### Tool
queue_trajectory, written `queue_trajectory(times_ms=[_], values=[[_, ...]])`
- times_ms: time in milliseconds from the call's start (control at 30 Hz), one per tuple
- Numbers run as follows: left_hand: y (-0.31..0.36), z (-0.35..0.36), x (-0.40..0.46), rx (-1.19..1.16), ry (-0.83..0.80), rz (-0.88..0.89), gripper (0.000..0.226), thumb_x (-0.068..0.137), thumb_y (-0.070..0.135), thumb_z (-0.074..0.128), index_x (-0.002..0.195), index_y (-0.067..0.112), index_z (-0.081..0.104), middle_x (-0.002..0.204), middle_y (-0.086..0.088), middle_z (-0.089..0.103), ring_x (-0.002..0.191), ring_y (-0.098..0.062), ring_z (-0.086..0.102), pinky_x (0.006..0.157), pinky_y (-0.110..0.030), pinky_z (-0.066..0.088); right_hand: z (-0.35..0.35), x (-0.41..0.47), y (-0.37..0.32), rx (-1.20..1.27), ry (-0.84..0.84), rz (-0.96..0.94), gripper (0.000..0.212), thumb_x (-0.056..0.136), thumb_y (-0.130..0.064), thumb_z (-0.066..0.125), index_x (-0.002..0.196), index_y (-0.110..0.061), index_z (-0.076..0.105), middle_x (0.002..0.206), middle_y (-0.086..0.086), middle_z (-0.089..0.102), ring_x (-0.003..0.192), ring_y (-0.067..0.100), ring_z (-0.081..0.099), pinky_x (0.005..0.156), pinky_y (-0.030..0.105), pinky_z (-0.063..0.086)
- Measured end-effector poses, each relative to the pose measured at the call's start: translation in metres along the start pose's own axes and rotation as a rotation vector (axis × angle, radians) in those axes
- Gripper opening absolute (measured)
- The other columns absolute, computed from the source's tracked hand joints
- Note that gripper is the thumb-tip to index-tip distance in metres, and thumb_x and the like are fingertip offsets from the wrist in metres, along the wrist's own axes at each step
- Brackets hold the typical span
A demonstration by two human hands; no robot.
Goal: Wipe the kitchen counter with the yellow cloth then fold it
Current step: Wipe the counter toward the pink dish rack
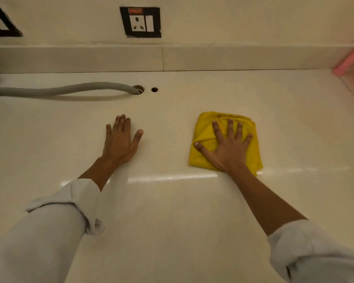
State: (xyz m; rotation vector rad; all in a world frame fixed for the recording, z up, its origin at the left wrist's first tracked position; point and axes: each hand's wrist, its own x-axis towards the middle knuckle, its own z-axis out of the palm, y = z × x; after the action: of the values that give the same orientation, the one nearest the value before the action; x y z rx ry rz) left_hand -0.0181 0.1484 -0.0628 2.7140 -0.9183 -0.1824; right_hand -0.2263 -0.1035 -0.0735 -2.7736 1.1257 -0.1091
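On glossy counter (pixel 172 201), right hand (pixel 227 148) flattens crumpled yellow cloth (pixel 204 158).

A right hand (pixel 227 148) presses flat, fingers spread, on a bunched yellow cloth (pixel 204 135). The left hand (pixel 120 139) lies flat on the cream counter (pixel 172 211).

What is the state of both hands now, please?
Left hand: open, flat on the counter, holding nothing.
Right hand: open, fingers spread, pressing on the yellow cloth.
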Motion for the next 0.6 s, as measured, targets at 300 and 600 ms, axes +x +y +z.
queue_trajectory(times_ms=[300, 600], values=[[-0.002, 0.008, 0.021, 0.005, 0.02, -0.016, 0.081, 0.09, 0.06, 0.012, 0.15, 0.007, 0.018, 0.162, -0.013, 0.009, 0.15, -0.025, 0.002, 0.122, -0.048, 0.002, 0.007, 0.114, -0.063, 0.037, -0.046, -0.019, 0.112, 0.067, -0.1, 0.015, 0.159, -0.036, 0.011, 0.168, 0.017, 0.001, 0.153, 0.045, -0.007, 0.113, 0.075, -0.008], [-0.002, 0.001, 0.015, -0.119, 0.032, -0.039, 0.084, 0.088, 0.062, 0.019, 0.151, 0.007, 0.016, 0.162, -0.013, 0.011, 0.15, -0.022, 0.005, 0.122, -0.044, 0.003, 0.023, 0.048, -0.135, 0.042, -0.076, -0.222, 0.11, 0.069, -0.098, 0.019, 0.159, -0.035, 0.01, 0.168, 0.017, -0.002, 0.152, 0.044, -0.012, 0.114, 0.072, -0.01]])
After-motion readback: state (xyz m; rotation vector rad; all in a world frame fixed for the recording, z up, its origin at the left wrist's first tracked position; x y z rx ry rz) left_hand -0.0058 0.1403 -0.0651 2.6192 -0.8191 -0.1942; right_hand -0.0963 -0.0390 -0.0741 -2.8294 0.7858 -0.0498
